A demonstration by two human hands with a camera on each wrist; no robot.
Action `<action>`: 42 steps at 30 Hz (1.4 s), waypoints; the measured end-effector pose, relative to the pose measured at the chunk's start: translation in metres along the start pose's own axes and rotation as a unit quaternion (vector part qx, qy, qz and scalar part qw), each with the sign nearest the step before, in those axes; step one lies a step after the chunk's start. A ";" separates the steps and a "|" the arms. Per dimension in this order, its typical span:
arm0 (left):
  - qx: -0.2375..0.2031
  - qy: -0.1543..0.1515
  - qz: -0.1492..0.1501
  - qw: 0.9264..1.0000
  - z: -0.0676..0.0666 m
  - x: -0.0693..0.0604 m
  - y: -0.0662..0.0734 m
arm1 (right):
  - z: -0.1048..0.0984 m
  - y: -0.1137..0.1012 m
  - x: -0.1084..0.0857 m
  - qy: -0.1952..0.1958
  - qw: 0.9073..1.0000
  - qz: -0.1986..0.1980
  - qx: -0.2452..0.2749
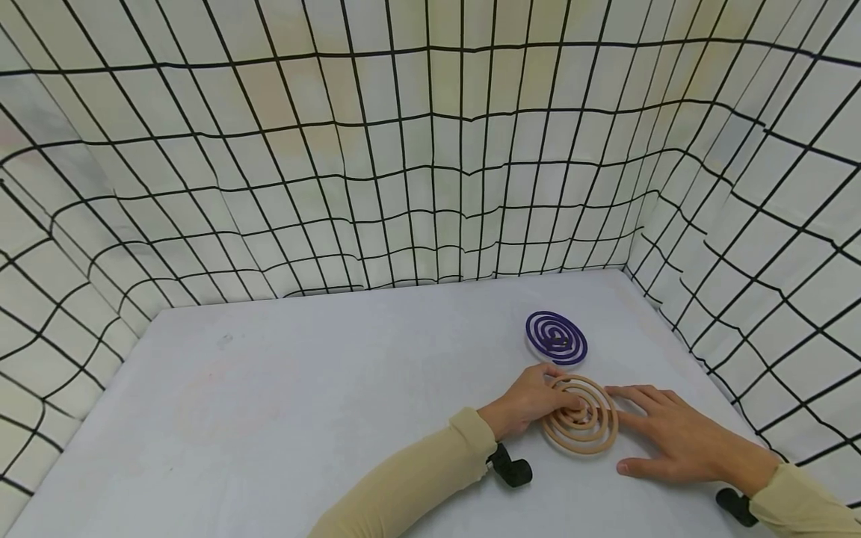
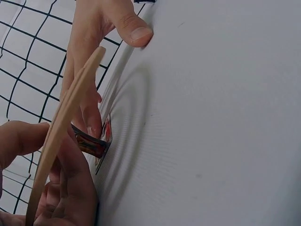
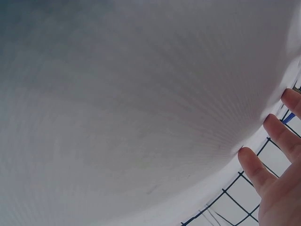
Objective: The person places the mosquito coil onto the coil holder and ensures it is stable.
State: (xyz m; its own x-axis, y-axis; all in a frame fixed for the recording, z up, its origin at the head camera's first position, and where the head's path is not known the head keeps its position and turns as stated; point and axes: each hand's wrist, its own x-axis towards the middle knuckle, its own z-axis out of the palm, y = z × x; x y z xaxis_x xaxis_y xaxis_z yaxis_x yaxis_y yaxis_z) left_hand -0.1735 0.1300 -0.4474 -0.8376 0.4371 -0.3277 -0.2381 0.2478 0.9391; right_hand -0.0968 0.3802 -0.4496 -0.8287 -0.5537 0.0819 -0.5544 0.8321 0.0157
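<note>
A tan spiral (image 1: 587, 451) is pinched by my left hand (image 1: 531, 396), its thumb over the coils near the middle. Seen edge-on in the left wrist view, the spiral (image 2: 63, 120) tilts above the table, casting a ringed shadow. Beyond it, a dark curved strip (image 2: 89, 143) with coloured print stands by a small printed card (image 2: 107, 134). My right hand (image 1: 679, 441) lies with spread fingers at the spiral's right side; a fingertip is close to the strip, contact unclear. The right wrist view shows several right fingertips (image 3: 251, 162) on the white surface.
A purple spiral (image 1: 555, 341) lies behind the tan one on the white table (image 1: 269, 411). Black netting (image 1: 430, 167) over pale walls surrounds the table at the back and both sides. Black wrist mounts show at both sleeves.
</note>
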 end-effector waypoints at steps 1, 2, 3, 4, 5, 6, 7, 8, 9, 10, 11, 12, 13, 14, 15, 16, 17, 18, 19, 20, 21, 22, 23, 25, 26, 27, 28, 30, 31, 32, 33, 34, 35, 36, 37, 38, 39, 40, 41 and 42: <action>0.003 0.000 0.001 1.000 0.000 0.000 0.000 | 0.000 0.000 0.000 -0.002 1.000 0.000 0.001; 0.005 0.001 0.002 1.000 0.000 0.000 0.001 | 0.000 0.000 0.000 -0.001 1.000 0.000 0.001; 0.009 0.001 0.002 1.000 0.000 -0.001 0.001 | 0.000 0.000 0.000 0.000 1.000 -0.001 0.001; 0.012 0.004 0.003 1.000 0.000 -0.001 0.002 | 0.000 0.000 0.000 0.002 1.000 -0.003 0.000; 0.016 0.004 0.004 1.000 0.000 -0.001 0.002 | 0.000 0.001 0.000 0.005 1.000 -0.004 -0.001; 0.019 0.007 0.003 1.000 0.000 -0.001 0.002 | 0.000 0.001 0.000 0.007 1.000 -0.005 -0.002; 0.021 0.009 0.004 1.000 0.001 -0.001 0.003 | 0.000 0.001 -0.001 0.010 1.000 -0.007 -0.002; 0.024 0.011 0.005 1.000 0.001 -0.001 0.003 | 0.001 0.001 -0.001 0.013 1.000 -0.009 -0.003; 0.026 0.013 0.005 1.000 0.001 -0.001 0.003 | 0.001 0.001 -0.001 0.014 1.000 -0.010 -0.004; 0.026 0.015 0.004 1.000 0.002 -0.001 0.003 | 0.001 0.001 -0.001 0.015 1.000 -0.010 -0.004; 0.027 0.015 0.005 1.000 0.002 -0.001 0.003 | 0.001 0.001 -0.001 0.016 1.000 -0.011 -0.005; 0.027 0.015 0.006 1.000 0.002 -0.001 0.003 | 0.001 0.001 -0.001 0.017 1.000 -0.012 -0.005; 0.027 0.015 0.007 1.000 0.002 -0.001 0.003 | 0.001 0.001 -0.001 0.017 1.000 -0.012 -0.005; 0.027 0.014 0.007 1.000 0.002 -0.001 0.003 | 0.001 0.001 -0.001 0.018 1.000 -0.013 -0.006; 0.024 0.014 0.006 1.000 0.002 -0.001 0.002 | 0.001 0.001 -0.001 0.020 1.000 -0.013 -0.006; 0.025 0.013 0.007 1.000 0.001 -0.002 0.002 | 0.001 0.001 -0.001 0.021 1.000 -0.013 -0.006; 0.025 0.012 0.008 1.000 0.001 -0.002 0.002 | 0.001 0.001 -0.001 0.021 1.000 -0.014 -0.007; 0.024 0.011 0.007 1.000 0.001 -0.002 0.002 | 0.001 0.001 -0.001 0.021 1.000 -0.014 -0.007; 0.024 0.012 0.007 1.000 0.001 -0.002 0.003 | 0.000 0.001 -0.001 0.021 1.000 -0.014 -0.007; 0.024 0.013 0.006 1.000 0.001 -0.002 0.003 | 0.000 0.001 -0.001 0.020 1.000 -0.014 -0.008; 0.024 0.013 0.005 1.000 0.001 -0.002 0.003 | 0.000 0.001 -0.001 0.019 1.000 -0.013 -0.008; 0.025 0.013 0.005 1.000 0.001 -0.003 0.003 | 0.000 0.000 0.000 0.018 1.000 -0.013 -0.007; 0.026 0.013 0.005 1.000 0.001 -0.003 0.004 | 0.000 0.000 0.000 0.016 1.000 -0.012 -0.006; 0.028 0.015 0.005 0.999 0.001 -0.004 0.004 | 0.000 0.000 0.000 0.013 1.000 -0.010 -0.004; 0.027 0.016 0.004 0.999 0.002 -0.004 0.004 | 0.000 0.000 0.000 0.012 1.000 -0.009 -0.003; 0.028 0.017 0.004 0.999 0.002 -0.004 0.004 | 0.000 0.000 0.000 0.011 1.000 -0.008 -0.002; 0.028 0.018 0.005 0.999 0.003 -0.004 0.004 | 0.000 0.000 -0.001 0.010 1.000 -0.007 -0.001; 0.025 0.021 0.004 0.999 0.003 -0.005 0.004 | 0.000 0.000 -0.001 0.009 1.000 -0.006 0.000; 0.024 0.022 0.004 0.999 0.003 -0.005 0.004 | 0.001 0.000 -0.001 0.009 1.000 -0.006 0.001; 0.024 0.024 0.004 0.999 0.004 -0.005 0.004 | 0.001 0.000 -0.001 0.008 1.000 -0.005 0.000; 0.025 0.025 0.005 0.999 0.004 -0.005 0.004 | 0.001 0.000 -0.001 0.008 1.000 -0.006 0.000; 0.025 0.025 0.005 0.999 0.004 -0.005 0.004 | 0.001 0.000 -0.001 0.007 1.000 -0.005 0.000; 0.026 0.025 0.005 0.999 0.004 -0.006 0.004 | 0.001 0.000 -0.001 0.006 1.000 -0.005 0.000; 0.027 0.025 0.006 0.999 0.003 -0.006 0.004 | 0.001 0.000 -0.001 0.006 1.000 -0.006 -0.001; 0.028 0.025 0.007 0.999 0.003 -0.006 0.004 | 0.001 0.000 -0.001 0.005 1.000 -0.006 -0.001; 0.030 0.024 0.008 0.999 0.003 -0.006 0.004 | 0.000 0.000 -0.001 0.005 1.000 -0.006 -0.001; 0.032 0.023 0.009 0.999 0.003 -0.006 0.004 | 0.000 0.000 -0.001 0.005 1.000 -0.006 -0.001; 0.032 0.023 0.010 0.999 0.003 -0.007 0.004 | 0.000 0.000 -0.001 0.005 1.000 -0.007 -0.001; 0.033 0.023 0.010 0.999 0.003 -0.007 0.004 | 0.000 0.000 -0.001 0.005 1.000 -0.007 0.000; 0.033 0.023 0.010 0.999 0.002 -0.007 0.004 | 0.000 0.000 -0.001 0.005 1.000 -0.008 0.000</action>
State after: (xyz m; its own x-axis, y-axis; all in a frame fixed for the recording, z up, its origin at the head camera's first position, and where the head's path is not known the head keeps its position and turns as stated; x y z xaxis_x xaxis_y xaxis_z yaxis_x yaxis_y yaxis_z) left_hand -0.1677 0.1301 -0.4417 -0.8639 0.4034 -0.3018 -0.1885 0.2967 0.9362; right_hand -0.0957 0.3809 -0.4494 -0.8190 -0.5664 0.0914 -0.5674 0.8233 0.0176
